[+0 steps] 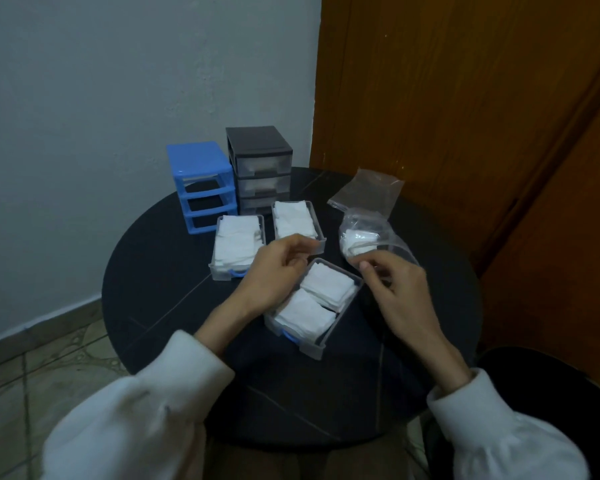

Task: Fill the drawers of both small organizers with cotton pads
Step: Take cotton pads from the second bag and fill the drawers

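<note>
You are working over a round black table (160,285) with three clear drawers pulled out of the blue organizer (201,187), whose three slots at upper left of centre are standing empty. Your left hand (278,268) is hovering with fingers loosely curled and holding nothing, just above the near drawer (314,303) at the middle of the frame, touching or nearly touching its far rim; I cannot tell which. Your right hand (392,289) is pinching the edge of the clear plastic bag (368,237) at centre right, and you are risking dragging that bag, with its small remainder of cotton pads, across the table or tipping pads out as you are pulling. The near drawer is sitting askew close to your wrists, so a careless sleeve could be knocking it toward the table edge. It is holding two stacks of cotton pads (328,284), and the left drawer (238,249) and the far drawer (297,225) are looking full too. An emptied bag (366,190) is lying beyond. The black organizer (258,164) is keeping its drawers in; their contents are too hazy to judge.
</note>
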